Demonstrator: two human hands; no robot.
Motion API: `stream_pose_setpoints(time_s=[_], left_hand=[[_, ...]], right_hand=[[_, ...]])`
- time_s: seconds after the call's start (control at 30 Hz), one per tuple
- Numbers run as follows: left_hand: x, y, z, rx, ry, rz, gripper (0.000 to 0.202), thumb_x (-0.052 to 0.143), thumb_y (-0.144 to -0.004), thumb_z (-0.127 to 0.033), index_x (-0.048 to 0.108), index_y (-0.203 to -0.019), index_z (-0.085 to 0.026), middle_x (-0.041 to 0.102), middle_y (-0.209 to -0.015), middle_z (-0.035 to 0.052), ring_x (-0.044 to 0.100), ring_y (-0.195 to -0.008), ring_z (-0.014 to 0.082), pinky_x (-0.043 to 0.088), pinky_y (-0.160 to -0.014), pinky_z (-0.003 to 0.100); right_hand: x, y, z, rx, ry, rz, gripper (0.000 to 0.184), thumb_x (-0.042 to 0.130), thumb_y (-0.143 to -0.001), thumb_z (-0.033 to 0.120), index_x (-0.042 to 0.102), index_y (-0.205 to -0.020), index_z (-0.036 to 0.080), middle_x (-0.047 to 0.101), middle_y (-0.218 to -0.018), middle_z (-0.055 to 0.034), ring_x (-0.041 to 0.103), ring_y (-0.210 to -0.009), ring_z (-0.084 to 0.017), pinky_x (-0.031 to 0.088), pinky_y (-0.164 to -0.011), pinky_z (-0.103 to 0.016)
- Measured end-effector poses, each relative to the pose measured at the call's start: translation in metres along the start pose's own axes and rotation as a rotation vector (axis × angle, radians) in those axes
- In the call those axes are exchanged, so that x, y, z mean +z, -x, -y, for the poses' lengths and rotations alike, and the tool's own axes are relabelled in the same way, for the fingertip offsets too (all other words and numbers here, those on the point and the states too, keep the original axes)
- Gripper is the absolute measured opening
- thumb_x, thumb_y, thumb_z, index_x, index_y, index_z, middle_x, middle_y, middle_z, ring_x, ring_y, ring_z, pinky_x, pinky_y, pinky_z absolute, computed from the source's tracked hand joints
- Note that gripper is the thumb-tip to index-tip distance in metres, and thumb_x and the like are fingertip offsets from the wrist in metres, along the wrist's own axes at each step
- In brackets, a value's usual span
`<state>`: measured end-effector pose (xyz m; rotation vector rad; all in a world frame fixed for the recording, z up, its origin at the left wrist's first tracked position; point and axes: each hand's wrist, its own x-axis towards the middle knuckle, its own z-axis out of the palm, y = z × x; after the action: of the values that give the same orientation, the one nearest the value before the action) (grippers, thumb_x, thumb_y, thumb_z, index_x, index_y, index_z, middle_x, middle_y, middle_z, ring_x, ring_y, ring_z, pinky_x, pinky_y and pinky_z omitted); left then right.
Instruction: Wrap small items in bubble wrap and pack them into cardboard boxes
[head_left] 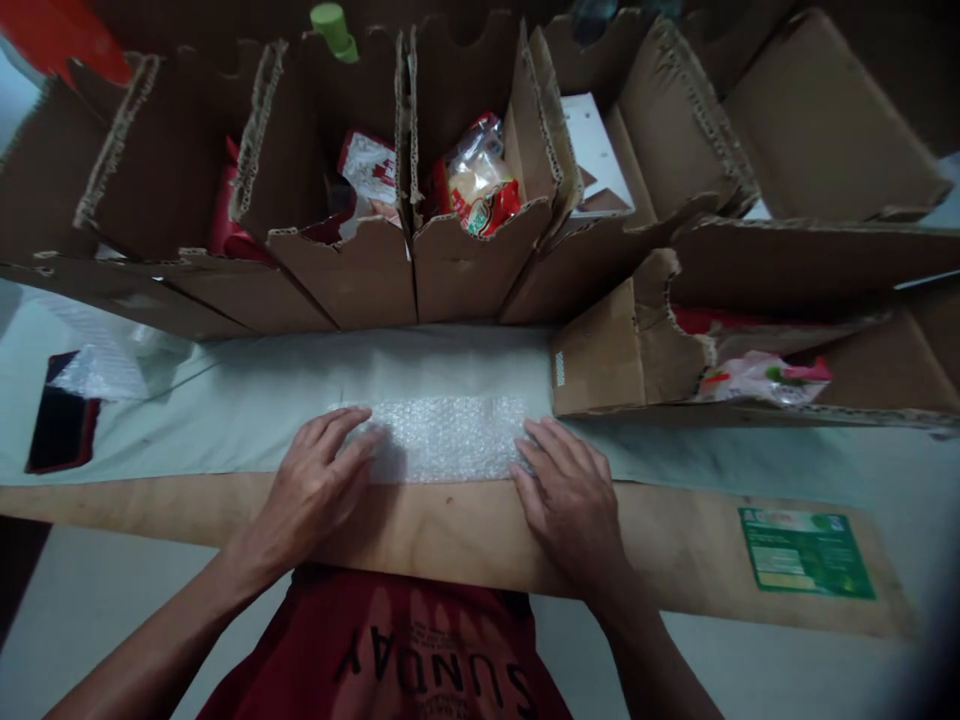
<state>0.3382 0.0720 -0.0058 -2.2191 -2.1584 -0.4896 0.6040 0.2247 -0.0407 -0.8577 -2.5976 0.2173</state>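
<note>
A small sheet of bubble wrap lies flat on the pale table top, just behind the wooden front edge. My left hand rests palm down on its left end, fingers spread. My right hand presses flat on its right end, fingers spread too. Neither hand grips anything.
Several open cardboard bins line the back, holding snack packets. A torn bin with a pink packet stands at the right. A dark phone and loose plastic lie left. A green label sits on the wooden edge.
</note>
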Motion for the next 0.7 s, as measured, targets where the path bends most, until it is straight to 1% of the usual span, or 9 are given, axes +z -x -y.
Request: stream_pose_setpoints(time_s=[0.07,0.1,0.2,0.3,0.43,0.5,0.57,0.63,0.7], left_hand=[[0.004,-0.006,-0.014,0.030,0.034,-0.070,0.044,0.052,-0.095,-0.006,0.054,-0.136,-0.020,0.058,-0.143,0.0165,0.050,-0.139,0.0319,0.049,-0.109,0.051],[0.009,-0.009,-0.019,0.055,0.042,-0.063,0.048,0.051,-0.096,-0.006,0.051,-0.141,-0.020,0.056,-0.147,0.0165,0.046,-0.144,0.0316,0.046,-0.113,0.052],[0.030,-0.003,-0.020,0.073,-0.005,0.080,0.052,0.049,-0.101,-0.019,0.043,-0.152,-0.015,0.051,-0.155,0.0188,0.038,-0.151,0.0333,0.037,-0.119,0.053],[0.045,0.016,-0.005,0.020,-0.059,0.221,0.061,0.050,-0.103,-0.039,0.038,-0.157,-0.014,0.038,-0.165,0.0195,0.029,-0.156,0.0366,0.026,-0.125,0.057],[0.044,0.031,0.007,-0.007,-0.014,0.252,0.064,0.047,-0.104,-0.048,0.031,-0.160,-0.022,0.027,-0.171,0.0147,0.021,-0.159,0.0351,0.019,-0.127,0.058],[0.037,0.033,0.007,-0.016,0.043,0.176,0.061,0.048,-0.104,-0.043,0.032,-0.159,-0.023,0.032,-0.168,0.0151,0.025,-0.158,0.0343,0.024,-0.126,0.057],[0.029,0.036,0.007,-0.074,0.069,0.047,0.055,0.050,-0.102,-0.035,0.038,-0.154,-0.023,0.044,-0.159,0.0163,0.036,-0.152,0.0339,0.034,-0.121,0.054],[0.023,0.038,0.009,-0.201,0.028,-0.047,0.048,0.052,-0.100,-0.029,0.047,-0.147,-0.022,0.057,-0.143,0.0173,0.052,-0.136,0.0343,0.044,-0.111,0.053],[0.022,0.038,0.013,-0.337,-0.057,-0.054,0.042,0.054,-0.098,-0.032,0.057,-0.137,-0.019,0.063,-0.127,0.0175,0.060,-0.117,0.0349,0.050,-0.098,0.053]], right_hand=[[-0.001,-0.013,0.015,-0.034,-0.022,0.010,0.025,0.052,-0.101,0.021,0.068,-0.120,0.016,0.070,-0.134,-0.0135,0.057,-0.134,-0.030,0.046,-0.104,-0.046],[0.003,-0.021,0.025,-0.079,-0.047,0.048,0.028,0.052,-0.100,0.020,0.067,-0.124,0.016,0.067,-0.138,-0.0135,0.054,-0.137,-0.029,0.045,-0.106,-0.045],[0.023,-0.035,0.043,-0.240,-0.108,0.212,0.038,0.055,-0.100,0.023,0.062,-0.136,0.016,0.058,-0.150,-0.0123,0.048,-0.143,-0.028,0.042,-0.113,-0.045],[0.035,-0.020,0.030,-0.280,-0.070,0.252,0.044,0.054,-0.102,0.030,0.056,-0.144,0.017,0.054,-0.155,-0.0116,0.047,-0.144,-0.028,0.038,-0.116,-0.046],[0.015,0.016,-0.008,-0.105,0.095,0.129,0.040,0.044,-0.106,0.030,0.058,-0.139,0.012,0.061,-0.146,-0.0164,0.054,-0.137,-0.032,0.041,-0.109,-0.049],[0.001,0.024,-0.016,-0.039,0.132,0.058,0.035,0.043,-0.106,0.029,0.064,-0.129,0.012,0.070,-0.134,-0.0164,0.062,-0.126,-0.030,0.045,-0.102,-0.046],[-0.006,0.019,-0.013,-0.007,0.128,0.004,0.031,0.044,-0.106,0.027,0.067,-0.122,0.014,0.074,-0.125,-0.0140,0.066,-0.117,-0.027,0.048,-0.098,-0.041],[-0.004,0.004,-0.005,0.011,0.120,0.002,0.033,0.043,-0.105,0.026,0.066,-0.126,0.015,0.073,-0.127,-0.0136,0.067,-0.115,-0.026,0.049,-0.097,-0.039],[0.007,-0.016,0.001,0.037,0.130,0.040,0.037,0.044,-0.104,0.026,0.063,-0.132,0.011,0.069,-0.133,-0.0170,0.065,-0.118,-0.029,0.050,-0.097,-0.041]])
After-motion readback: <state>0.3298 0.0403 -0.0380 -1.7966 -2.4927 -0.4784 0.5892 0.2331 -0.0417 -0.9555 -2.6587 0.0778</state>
